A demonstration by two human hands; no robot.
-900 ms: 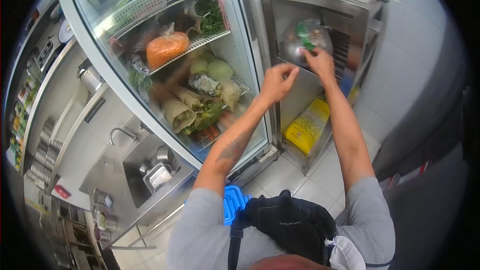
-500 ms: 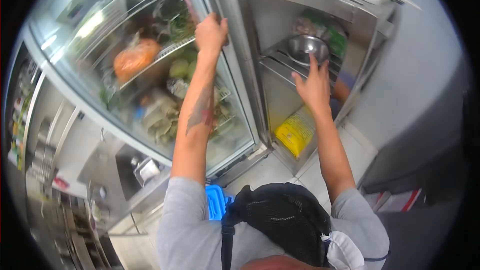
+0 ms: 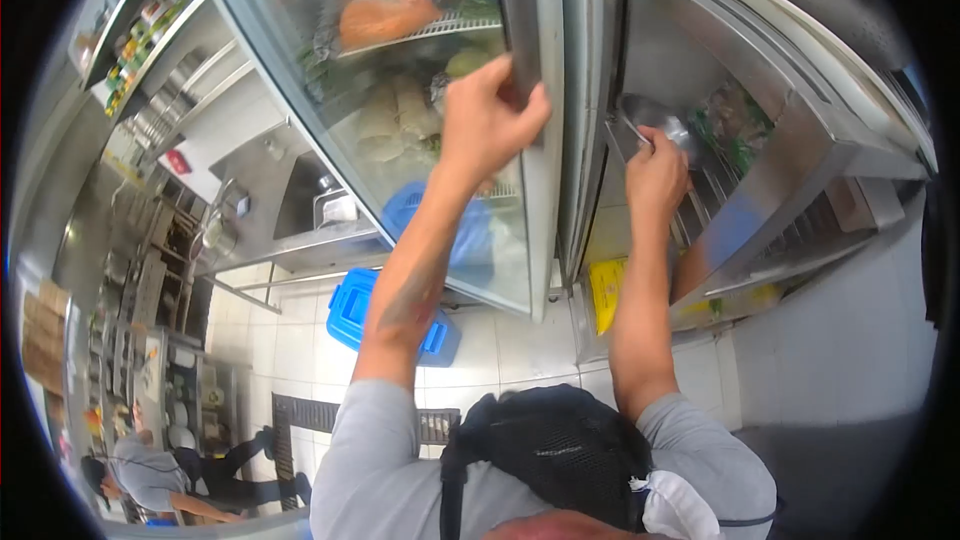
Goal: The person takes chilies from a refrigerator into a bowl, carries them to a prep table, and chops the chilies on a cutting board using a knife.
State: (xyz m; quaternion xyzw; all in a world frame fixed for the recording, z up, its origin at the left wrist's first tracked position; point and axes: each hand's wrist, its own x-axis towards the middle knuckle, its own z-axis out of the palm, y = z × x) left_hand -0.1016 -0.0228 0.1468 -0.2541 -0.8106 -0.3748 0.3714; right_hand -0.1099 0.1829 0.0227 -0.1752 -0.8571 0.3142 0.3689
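Note:
A glass refrigerator door (image 3: pixel 400 150) stands on my left, with a long metal door handle (image 3: pixel 522 20) along its edge. My left hand (image 3: pixel 490 120) is curled at that handle, thumb apart from the fingers; part of the grip is hidden. Inside a low steel cabinet (image 3: pixel 765 25) on my right sits a shiny metal bowl (image 3: pixel 675 128). The fingers of my right hand (image 3: pixel 657 175) pinch its near rim, and the bowl looks tilted. Green-and-clear plastic bags (image 3: pixel 735 125) lie behind the bowl on the rack.
Behind the glass are an orange bag (image 3: pixel 388 15) and wrapped food. A blue lidded bin (image 3: pixel 355 310) stands on the tiled floor, near a steel sink counter (image 3: pixel 250 180). A yellow bag (image 3: pixel 606 292) is low in the cabinet. Another person (image 3: pixel 150 470) is at the far lower left.
My view has turned, bringing the blue bin and the other person into sight. The right hand, earlier spread at the bowl, now grips its rim. My left hand stays at the refrigerator door.

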